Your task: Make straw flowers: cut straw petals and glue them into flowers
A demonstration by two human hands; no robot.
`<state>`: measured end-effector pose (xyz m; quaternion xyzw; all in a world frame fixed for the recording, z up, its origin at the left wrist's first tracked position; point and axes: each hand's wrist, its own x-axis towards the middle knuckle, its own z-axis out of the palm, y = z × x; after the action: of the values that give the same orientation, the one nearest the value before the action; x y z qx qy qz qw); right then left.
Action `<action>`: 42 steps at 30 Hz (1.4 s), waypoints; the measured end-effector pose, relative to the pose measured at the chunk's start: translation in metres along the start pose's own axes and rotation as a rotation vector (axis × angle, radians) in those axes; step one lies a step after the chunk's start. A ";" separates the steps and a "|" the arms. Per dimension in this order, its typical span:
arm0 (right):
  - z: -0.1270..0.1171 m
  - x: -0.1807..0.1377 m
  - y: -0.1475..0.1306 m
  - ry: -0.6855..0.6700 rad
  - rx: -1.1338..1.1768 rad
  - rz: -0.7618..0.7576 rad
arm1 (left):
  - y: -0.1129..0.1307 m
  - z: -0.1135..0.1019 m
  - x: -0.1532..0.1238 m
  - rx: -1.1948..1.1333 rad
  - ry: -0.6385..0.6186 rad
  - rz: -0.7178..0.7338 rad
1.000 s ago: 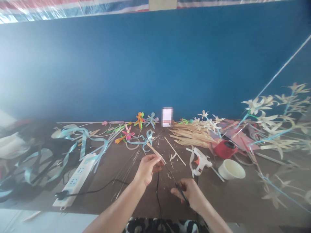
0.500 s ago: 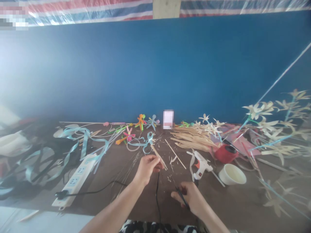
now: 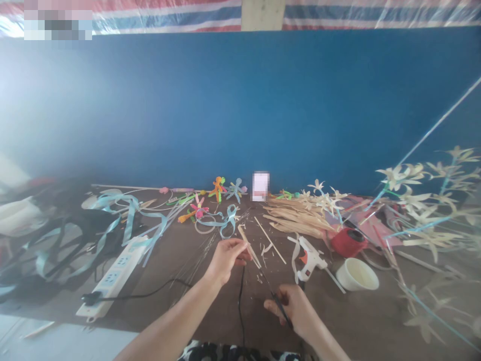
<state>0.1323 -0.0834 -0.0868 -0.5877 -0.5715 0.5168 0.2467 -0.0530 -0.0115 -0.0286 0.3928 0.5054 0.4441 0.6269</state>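
Note:
My left hand (image 3: pixel 226 258) pinches a thin pale straw strip (image 3: pixel 246 241) that slants up and to the left above the brown table (image 3: pixel 195 281). My right hand (image 3: pixel 293 306) is closed round the handles of black scissors (image 3: pixel 273 292). Their blades point up-left toward the lower end of the strip, close to my left fingers. A black cable (image 3: pixel 240 306) runs between my two forearms.
A white glue gun (image 3: pixel 308 258), a white cup (image 3: pixel 356 275) and a red pot (image 3: pixel 347 241) sit to the right. A heap of straw strips (image 3: pixel 296 215), a white power strip (image 3: pixel 112 278), blue ribbons (image 3: pixel 128 220) and straw flowers (image 3: pixel 421 210) surround the hands.
The strip in my left hand has tilted more upright. The scissors in my right hand shifted slightly toward its lower end. The view has dropped a little.

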 end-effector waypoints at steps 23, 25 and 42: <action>0.000 0.003 -0.004 -0.008 -0.025 0.015 | 0.001 0.001 -0.003 0.053 -0.035 0.026; -0.001 0.002 -0.007 -0.002 -0.017 0.009 | 0.001 0.001 -0.004 0.050 -0.033 0.021; 0.003 0.005 -0.012 0.015 0.022 0.019 | 0.000 0.003 -0.005 0.043 -0.051 0.008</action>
<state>0.1238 -0.0773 -0.0790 -0.5942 -0.5583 0.5210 0.2525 -0.0508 -0.0159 -0.0266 0.4193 0.4971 0.4258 0.6291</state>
